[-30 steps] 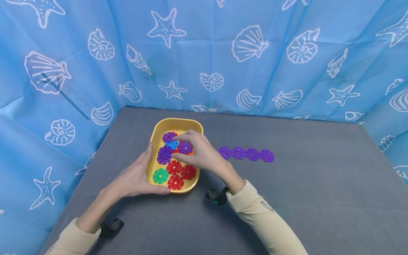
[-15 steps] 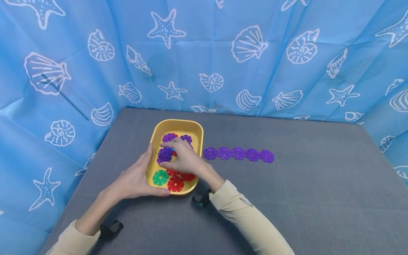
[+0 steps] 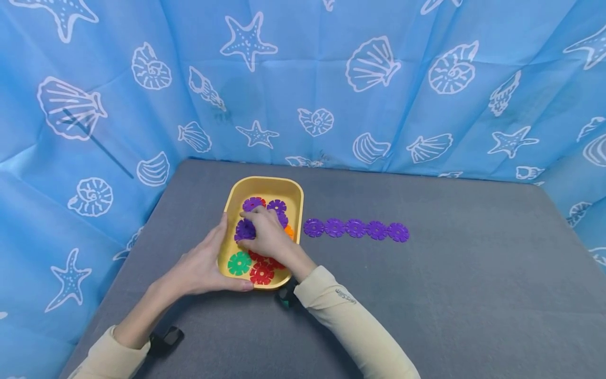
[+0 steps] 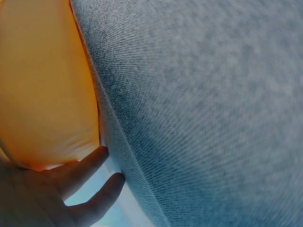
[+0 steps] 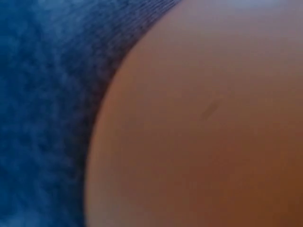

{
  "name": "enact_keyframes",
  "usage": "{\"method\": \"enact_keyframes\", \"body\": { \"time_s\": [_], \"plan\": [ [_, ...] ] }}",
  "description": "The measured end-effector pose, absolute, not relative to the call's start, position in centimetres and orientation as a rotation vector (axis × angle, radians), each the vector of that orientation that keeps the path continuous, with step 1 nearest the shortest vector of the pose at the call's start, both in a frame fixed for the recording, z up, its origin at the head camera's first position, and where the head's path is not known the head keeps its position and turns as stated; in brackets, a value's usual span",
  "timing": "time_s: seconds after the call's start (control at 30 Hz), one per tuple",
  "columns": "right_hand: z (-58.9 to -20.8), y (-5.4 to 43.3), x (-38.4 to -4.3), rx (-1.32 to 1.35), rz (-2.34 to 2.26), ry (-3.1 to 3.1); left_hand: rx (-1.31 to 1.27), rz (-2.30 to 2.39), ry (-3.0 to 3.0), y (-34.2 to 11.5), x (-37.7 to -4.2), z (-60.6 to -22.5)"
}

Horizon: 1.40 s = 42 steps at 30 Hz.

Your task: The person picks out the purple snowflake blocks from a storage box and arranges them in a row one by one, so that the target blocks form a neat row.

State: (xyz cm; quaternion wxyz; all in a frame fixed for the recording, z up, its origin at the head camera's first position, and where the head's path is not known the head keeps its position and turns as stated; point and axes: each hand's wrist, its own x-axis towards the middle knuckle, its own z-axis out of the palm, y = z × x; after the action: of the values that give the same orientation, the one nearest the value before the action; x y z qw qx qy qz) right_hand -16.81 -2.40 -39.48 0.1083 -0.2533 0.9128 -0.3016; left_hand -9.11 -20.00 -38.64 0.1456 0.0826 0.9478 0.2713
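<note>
The left hand (image 3: 203, 268) grips the near-left corner of the yellow tray (image 3: 266, 188), whose long axis runs away from the person, while the right hand (image 3: 270, 234) has thumb and finger astride a purple disc (image 3: 244, 230) inside, hold unclear, best pinched by its rim, the purple row (image 3: 355, 228) lying crosswise rightward on the surface (image 3: 454, 284).

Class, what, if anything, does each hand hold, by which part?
The left hand holds the yellow tray by its left side and near edge. The right hand is at purple pieces inside; whether it grips any is unclear.
</note>
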Motion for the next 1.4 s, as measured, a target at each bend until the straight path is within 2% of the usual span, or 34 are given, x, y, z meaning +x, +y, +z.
{"method": "enact_keyframes", "body": {
  "time_s": [0.3,1.4],
  "plan": [
    [-39.73,-2.91,-17.04,-0.732,-0.782,2.708,0.235,0.789,2.730,-20.10,-9.20,-38.69],
    [-39.76,-2.59,-16.83,-0.734,-0.828,2.706,0.207,0.843,2.716,-19.95,-9.29,-39.00]
  ]
}}
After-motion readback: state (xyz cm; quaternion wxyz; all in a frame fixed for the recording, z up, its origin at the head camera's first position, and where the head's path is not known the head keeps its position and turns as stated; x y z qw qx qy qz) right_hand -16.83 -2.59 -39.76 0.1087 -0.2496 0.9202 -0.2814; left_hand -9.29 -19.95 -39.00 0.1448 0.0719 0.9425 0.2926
